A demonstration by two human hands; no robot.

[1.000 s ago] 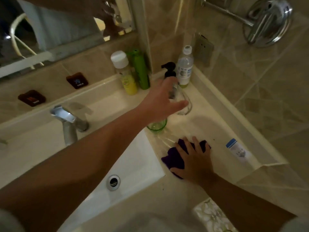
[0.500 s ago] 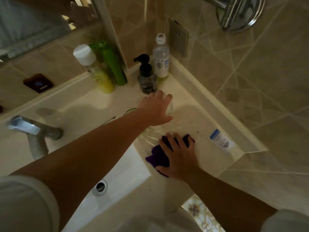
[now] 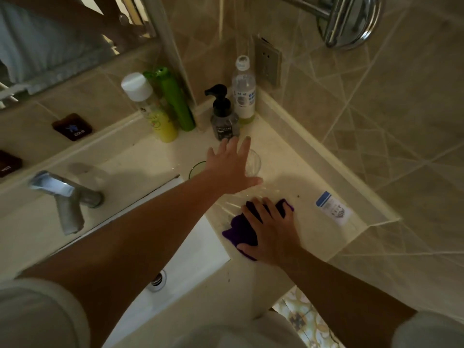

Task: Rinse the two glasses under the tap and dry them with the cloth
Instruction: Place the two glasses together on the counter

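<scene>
The left hand [image 3: 232, 169] has its fingers [image 3: 244, 149] spread and straight, gripping nothing, stretched out over the clear drinking glass [image 3: 254, 163]; its palm hides most of that glass, so whether skin touches the rim cannot be told. Just left of the wrist, the rim of a green-tinted glass [image 3: 194, 168] shows, the rest covered by the forearm. That makes two glasses, both upright on the pale stone desk [image 3: 288, 156] beside the basin.

The right hand [image 3: 272, 229] lies flat, fingers extended and pressed down on a crumpled purple cloth [image 3: 237, 228] at the desk's near edge, not closed around it.

Beyond the left fingertips stand four bottles against the wall: a dark pump-top soap bottle [image 3: 224, 119] nearest the clear glass, a clear plastic bottle with a white cap [image 3: 243, 91] in the corner, a green bottle [image 3: 175, 99], and a yellow bottle with a white cap [image 3: 150, 109]. A small white packet with a blue band [image 3: 332, 208] lies to the right of the cloth, well apart from the glasses.

The white rectangular basin [image 3: 190, 252] sits below the left forearm, and one metal tap [image 3: 64, 197] stands at its far left side.
</scene>
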